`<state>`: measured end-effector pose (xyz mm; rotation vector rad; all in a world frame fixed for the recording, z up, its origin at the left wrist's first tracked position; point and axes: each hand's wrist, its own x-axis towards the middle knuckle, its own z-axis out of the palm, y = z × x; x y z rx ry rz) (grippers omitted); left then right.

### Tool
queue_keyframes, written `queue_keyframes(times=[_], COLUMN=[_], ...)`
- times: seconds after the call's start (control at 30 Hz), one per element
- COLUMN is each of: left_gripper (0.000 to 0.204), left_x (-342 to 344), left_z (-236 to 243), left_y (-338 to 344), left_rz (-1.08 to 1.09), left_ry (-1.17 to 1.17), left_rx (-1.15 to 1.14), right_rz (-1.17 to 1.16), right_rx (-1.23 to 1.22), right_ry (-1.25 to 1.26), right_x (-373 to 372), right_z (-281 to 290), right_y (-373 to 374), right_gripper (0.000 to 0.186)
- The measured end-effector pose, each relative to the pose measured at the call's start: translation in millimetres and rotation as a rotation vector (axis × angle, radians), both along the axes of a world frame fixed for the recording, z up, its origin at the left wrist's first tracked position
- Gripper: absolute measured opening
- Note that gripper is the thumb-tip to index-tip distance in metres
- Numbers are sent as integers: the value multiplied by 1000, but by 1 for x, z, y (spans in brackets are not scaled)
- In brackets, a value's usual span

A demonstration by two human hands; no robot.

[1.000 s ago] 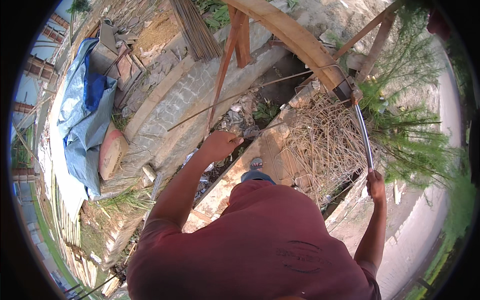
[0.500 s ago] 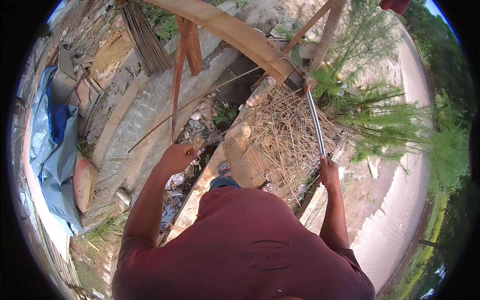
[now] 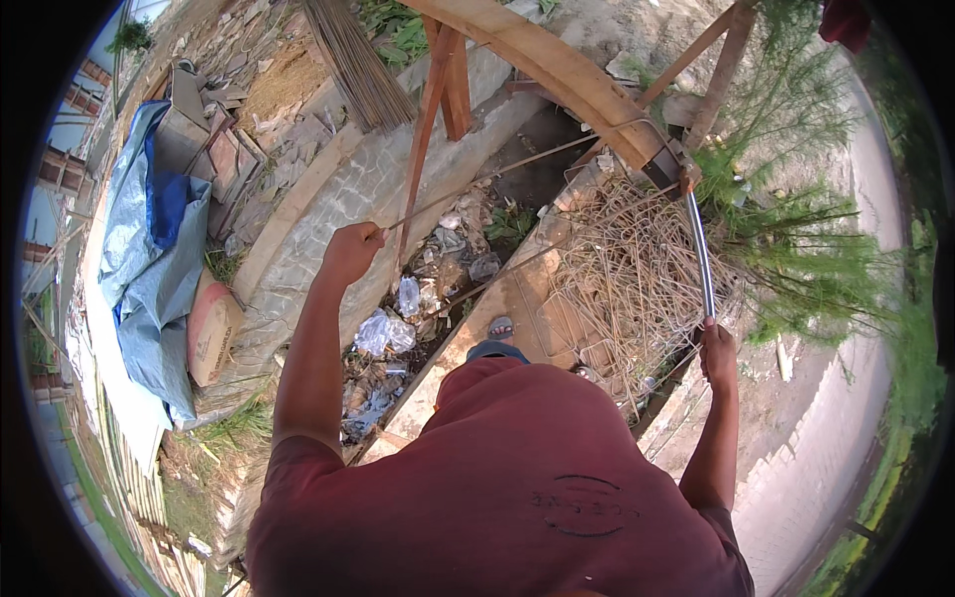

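My left hand (image 3: 353, 251) is closed around the near end of a thin steel rod (image 3: 497, 174). From there the rod runs up and right over a long wooden beam (image 3: 557, 72), curving where it meets the beam's right end. A small dark metal bending fixture (image 3: 665, 164) sits at that end. My right hand (image 3: 718, 353) grips the lower end of a silver metal lever (image 3: 700, 254), whose upper end meets the fixture. Below the beam lies a tangled heap of bent steel rods (image 3: 637, 269), beside my sandalled foot (image 3: 501, 327).
Brown wooden legs (image 3: 438, 109) prop the beam. A bundle of straight rods (image 3: 358, 65) lies beyond it. Left are a blue tarp (image 3: 159, 269) and a paper sack (image 3: 212, 333). Plastic litter (image 3: 383, 333) fills a ditch beside the concrete ledge. Feathery green branches (image 3: 796, 234) hang at right.
My left hand has risen and closed on the rod, which lay free of it before. My right hand stays on the lever. The whole view has shifted, with the scene sliding right.
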<state>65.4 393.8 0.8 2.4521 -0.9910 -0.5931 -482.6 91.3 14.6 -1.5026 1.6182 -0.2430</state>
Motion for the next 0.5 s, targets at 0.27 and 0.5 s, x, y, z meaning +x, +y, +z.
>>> queue_keyframes(times=[0.27,0.5], left_gripper=[32,31], left_x=[-2,-8], left_z=[-2,-5], left_y=[-5,-5], left_rz=[11,52], left_ry=[-34,-30], left_rx=[-80,-71], right_rz=[115,60], right_rx=[-31,-148], right_ry=[55,192], right_x=[-18,-9], right_z=[28,6], right_y=[-31,-14], right_gripper=[43,52])
